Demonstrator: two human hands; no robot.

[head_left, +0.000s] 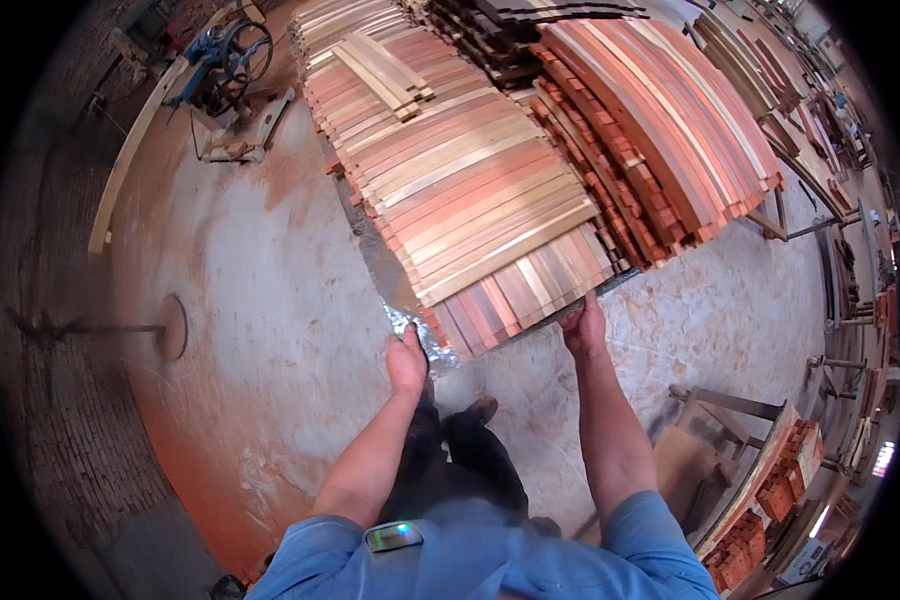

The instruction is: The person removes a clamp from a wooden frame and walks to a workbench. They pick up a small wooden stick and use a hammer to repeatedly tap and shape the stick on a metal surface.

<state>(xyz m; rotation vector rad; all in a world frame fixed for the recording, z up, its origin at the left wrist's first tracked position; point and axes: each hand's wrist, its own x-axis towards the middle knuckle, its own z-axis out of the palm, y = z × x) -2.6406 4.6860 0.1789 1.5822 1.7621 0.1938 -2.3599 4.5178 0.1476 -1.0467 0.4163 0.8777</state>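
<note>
A table with a shiny, dusty metal top (394, 272) carries a tight layer of wooden strips (470, 215) in red, pink and pale tan. At the near end, shorter strips (515, 290) lie crosswise to the others. My left hand (407, 362) is closed on the table's near left corner, its thumb on the bright metal. At the near right edge, my right hand (585, 325) is closed around the rim, just below the strip ends; some of its fingers are hidden. Neither hand touches a strip visibly.
A few loose pale strips (382, 75) lie atop the layer. To its right stand tall stacks of red strips (670, 120). A blue machine with a handwheel (247, 52) stands far left. A rack holding red wood blocks (795, 455) is near right. My feet are below the table's near edge.
</note>
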